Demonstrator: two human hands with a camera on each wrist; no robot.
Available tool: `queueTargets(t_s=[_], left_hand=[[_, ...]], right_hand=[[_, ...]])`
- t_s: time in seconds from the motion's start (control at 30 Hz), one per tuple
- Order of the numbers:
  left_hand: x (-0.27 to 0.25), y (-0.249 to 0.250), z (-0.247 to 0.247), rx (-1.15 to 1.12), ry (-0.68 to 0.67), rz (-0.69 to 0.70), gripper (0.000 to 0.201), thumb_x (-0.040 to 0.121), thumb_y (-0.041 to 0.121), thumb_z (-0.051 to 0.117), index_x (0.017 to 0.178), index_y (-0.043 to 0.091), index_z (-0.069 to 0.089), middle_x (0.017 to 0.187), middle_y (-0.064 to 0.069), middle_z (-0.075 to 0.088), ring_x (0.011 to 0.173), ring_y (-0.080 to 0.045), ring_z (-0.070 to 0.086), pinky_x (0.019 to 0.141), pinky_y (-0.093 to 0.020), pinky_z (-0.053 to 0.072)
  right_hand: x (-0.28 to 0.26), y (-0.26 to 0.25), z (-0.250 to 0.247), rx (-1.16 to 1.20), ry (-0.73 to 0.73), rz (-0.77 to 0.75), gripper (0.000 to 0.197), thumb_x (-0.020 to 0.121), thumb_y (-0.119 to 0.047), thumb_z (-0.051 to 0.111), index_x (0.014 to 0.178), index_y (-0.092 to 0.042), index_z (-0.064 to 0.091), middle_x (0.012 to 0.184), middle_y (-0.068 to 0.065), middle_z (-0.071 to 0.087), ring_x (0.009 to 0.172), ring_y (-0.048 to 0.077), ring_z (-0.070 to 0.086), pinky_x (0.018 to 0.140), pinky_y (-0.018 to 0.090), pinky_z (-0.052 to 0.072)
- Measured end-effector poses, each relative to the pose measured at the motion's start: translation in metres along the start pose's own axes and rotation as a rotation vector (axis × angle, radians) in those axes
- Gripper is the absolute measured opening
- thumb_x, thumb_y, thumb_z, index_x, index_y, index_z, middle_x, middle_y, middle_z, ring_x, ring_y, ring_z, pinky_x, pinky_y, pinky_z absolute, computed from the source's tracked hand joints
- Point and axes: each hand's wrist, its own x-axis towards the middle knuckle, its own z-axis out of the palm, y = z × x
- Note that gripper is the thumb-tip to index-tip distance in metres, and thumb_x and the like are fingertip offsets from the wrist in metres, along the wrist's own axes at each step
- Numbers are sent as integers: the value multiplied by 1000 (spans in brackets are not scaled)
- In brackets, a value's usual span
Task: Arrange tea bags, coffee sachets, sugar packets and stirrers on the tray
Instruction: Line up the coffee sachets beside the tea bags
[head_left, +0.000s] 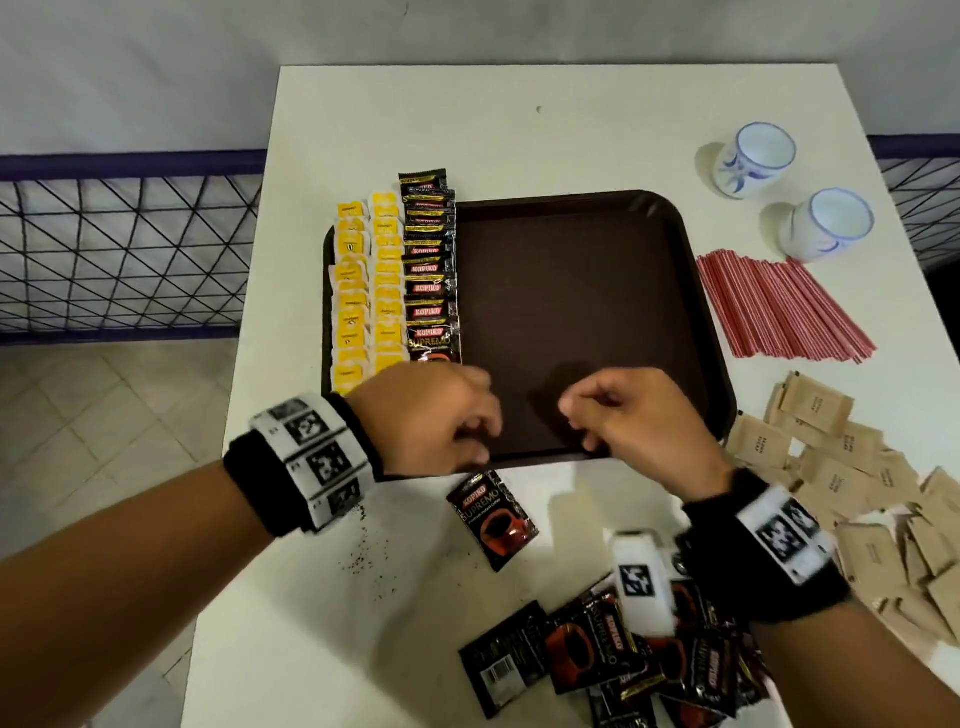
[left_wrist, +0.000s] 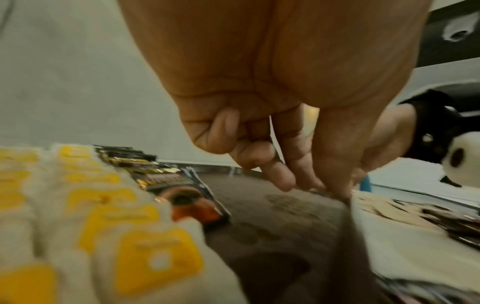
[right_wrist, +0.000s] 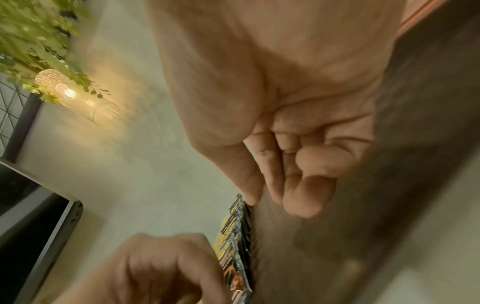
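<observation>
A brown tray (head_left: 571, 291) lies on the white table. Along its left side run two columns of yellow tea bags (head_left: 366, 291) (left_wrist: 103, 205) and one column of black coffee sachets (head_left: 431, 270) (left_wrist: 161, 179). My left hand (head_left: 478, 436) (left_wrist: 298, 181) hovers over the tray's near left corner, fingers loosely curled, holding nothing. Over the near edge my right hand (head_left: 576, 421) (right_wrist: 285, 197) hangs the same way, also without anything in it. One loose coffee sachet (head_left: 491, 519) lies on the table just in front of the tray, below the left hand.
A heap of coffee sachets (head_left: 597, 660) lies near the front edge under my right wrist. Brown sugar packets (head_left: 857, 493) spread at the right, red stirrers (head_left: 779, 312) beside the tray, two white cups (head_left: 753, 158) behind. Dark grains (head_left: 363, 551) speckle the table.
</observation>
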Motion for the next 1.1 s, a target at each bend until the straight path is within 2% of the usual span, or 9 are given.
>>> queueTargets(t_s=[0.13, 0.2, 0.33, 0.43, 0.53, 0.63, 0.9, 1.0, 1.1], left_hand=[[-7, 21, 32, 195, -91, 148, 46, 76, 47, 65, 120, 39, 56, 110, 12, 45, 99, -11, 44, 78, -33, 45], [-9, 26, 41, 281, -71, 190, 43, 73, 47, 64, 115, 40, 57, 108, 10, 41, 97, -14, 42, 76, -31, 39], [-8, 29, 49, 350, -59, 213, 43, 69, 47, 72, 109, 40, 58, 105, 10, 36, 95, -13, 37, 73, -29, 33], [-7, 34, 49, 364, -47, 195, 42, 67, 47, 74, 104, 37, 56, 112, 9, 35, 100, -14, 36, 77, -30, 37], [-7, 36, 48, 341, -38, 204, 39, 70, 42, 74, 100, 35, 50, 116, 10, 36, 102, -13, 36, 77, -29, 31], [-8, 37, 47, 281, -44, 241, 34, 75, 40, 71, 100, 34, 49, 114, 13, 44, 103, -11, 37, 78, -28, 22], [-15, 26, 44, -129, -1, 230, 18, 84, 42, 69, 101, 36, 69, 95, 20, 66, 100, 4, 47, 85, -24, 33], [-18, 22, 27, -263, 62, 251, 15, 86, 37, 71, 101, 35, 73, 90, 16, 65, 92, -1, 54, 81, -27, 47], [-16, 8, 4, -364, 102, 161, 23, 87, 22, 72, 104, 37, 74, 91, 11, 59, 87, -6, 60, 76, -18, 46]], right_hand=[[-61, 34, -30, -9, 62, 81, 1, 87, -25, 75, 87, -24, 74, 70, -2, 72, 58, 6, 67, 52, 15, 44], [-86, 51, -44, -86, 86, 119, 10, 81, -30, 79, 89, -29, 73, 74, -6, 72, 65, 1, 66, 62, 17, 47], [-113, 70, -43, -198, -73, 131, 32, 72, -41, 85, 99, -38, 69, 84, -11, 70, 78, 0, 64, 72, 18, 49], [-120, 75, -23, -368, -195, 37, 46, 71, -47, 84, 112, -41, 64, 98, -18, 58, 85, -4, 59, 71, 12, 46], [-121, 80, -2, -525, -278, -95, 58, 74, -51, 79, 127, -42, 55, 111, -23, 42, 103, -4, 48, 84, 9, 41], [-121, 87, 12, -559, -294, -150, 55, 77, -49, 76, 128, -39, 55, 116, -19, 37, 114, 0, 37, 96, 19, 43], [-112, 87, 17, -524, -237, -210, 30, 86, -41, 70, 113, -35, 61, 112, -19, 42, 108, -1, 40, 88, 9, 35], [-108, 83, 14, -475, -214, -215, 21, 86, -35, 71, 104, -34, 59, 104, -20, 47, 96, -3, 48, 82, 13, 40], [-104, 77, 10, -416, -198, -199, 22, 88, -28, 70, 93, -39, 52, 92, -21, 53, 83, -5, 52, 70, 9, 37]])
